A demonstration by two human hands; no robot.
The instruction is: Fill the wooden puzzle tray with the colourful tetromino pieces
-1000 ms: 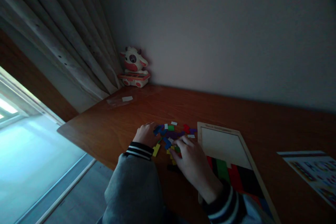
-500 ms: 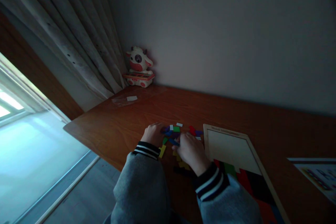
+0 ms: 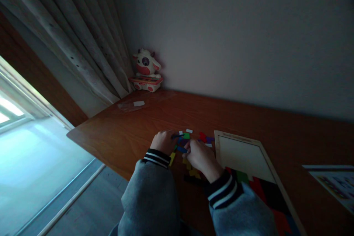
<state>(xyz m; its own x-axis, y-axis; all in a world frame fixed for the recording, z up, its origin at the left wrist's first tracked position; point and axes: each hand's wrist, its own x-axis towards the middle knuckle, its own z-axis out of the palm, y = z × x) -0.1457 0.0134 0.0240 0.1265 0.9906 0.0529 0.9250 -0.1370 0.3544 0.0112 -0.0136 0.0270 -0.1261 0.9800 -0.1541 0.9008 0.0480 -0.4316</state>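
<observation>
Both hands are working in a heap of small coloured puzzle pieces [image 3: 190, 141] lying on the brown wooden bench [image 3: 132, 132], just to the left of a pale-framed puzzle board [image 3: 243, 156]. The left hand [image 3: 162, 142] is resting palm down at the left edge of the heap, its fingers reaching over the nearest blue and dark pieces; whether its grip is pressing on a piece or only lying on them cannot be told in the dim light. The right hand [image 3: 201, 158] is sitting over the near side of the heap, fingers curled toward the left hand, and its fingertips are meeting at a blue piece [image 3: 181, 149]; the grip looks pressed together there, though whether it is really pinching that piece cannot be told. Yellow pieces [image 3: 193, 172] are showing just below the right hand, and 1 more yellow piece [image 3: 172, 158] is lying beside the striped cuff of the left sleeve [image 3: 155, 156].

The puzzle board is lying flat, its far part bare and pale, its near part filled with red, green and dark pieces, partly hidden by the right sleeve. A printed sheet [image 3: 336, 184] is lying well apart at the right edge. At the far left corner a cow toy [image 3: 145, 70] is standing against the wall beside a curtain [image 3: 69, 40], with a clear plastic bag [image 3: 132, 105] lying near it.
</observation>
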